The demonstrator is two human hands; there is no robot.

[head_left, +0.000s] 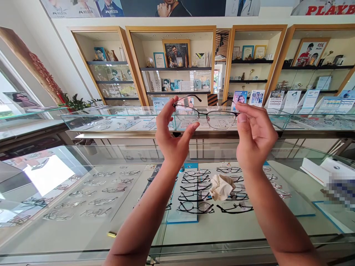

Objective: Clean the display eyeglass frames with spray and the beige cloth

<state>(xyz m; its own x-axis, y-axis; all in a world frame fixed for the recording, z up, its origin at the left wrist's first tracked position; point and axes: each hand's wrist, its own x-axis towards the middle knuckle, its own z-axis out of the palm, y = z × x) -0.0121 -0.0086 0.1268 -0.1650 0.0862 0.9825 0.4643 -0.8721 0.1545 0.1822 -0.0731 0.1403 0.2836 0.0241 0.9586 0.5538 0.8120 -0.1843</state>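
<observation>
**A:** What stage is this?

**B:** An inspection hold, I'd judge. The thin dark metal-rimmed spectacles (206,117) are up at eye level, well above the glass display surface (83,229). The left hand (173,138) pinches one end of the front between thumb and fingers. The right hand (253,136) pinches the other end near the hinge. Both hands are closed on the frame, with the whole width of the front between them.

**A:** And underneath?

**B:** A crumpled beige cloth (221,186) lies on the surface, above rows of dark-rimmed display spectacles (195,192) inside the case. Neither hand touches it.

**A:** What would the next move call for?

**B:** Whatever it is, I'd say fingertips should stay on the rim ends and off the lenses. The pull should be even, so the thin frame doesn't twist. If one hand lets go, the other needs a sure pinch first.

**A:** Any writing you can read?

**B:** At top right there are red capitals "PLAYB" (323,9), cut off at the picture's edge. The white lettering on the posters at top left looks like "MOLSION" (85,12). The wooden-framed portrait (176,53) on the middle shelf carries a small word that seems to be "HOYA". The faint print on one lens and the text on the white and blue leaflets (310,98) are too small to make out.
</observation>
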